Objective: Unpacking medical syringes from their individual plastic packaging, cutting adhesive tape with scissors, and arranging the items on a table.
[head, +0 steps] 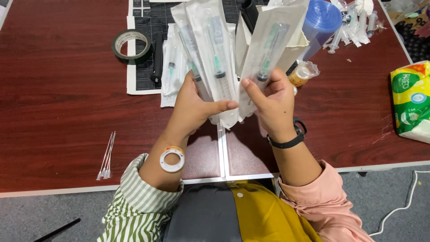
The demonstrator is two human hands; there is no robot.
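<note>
white tape ring [172,160] worn on left wrist, black band [286,142] on right. left hand [193,106] closed around fan of packaged syringes [210,49], thumb pressed across front. right hand [271,101] pinching one syringe packet [271,49], held above table [58,112] near its front edge. black tape roll [131,45] laid farther back left; loose syringes [354,24] scattered at far right corner.
</note>
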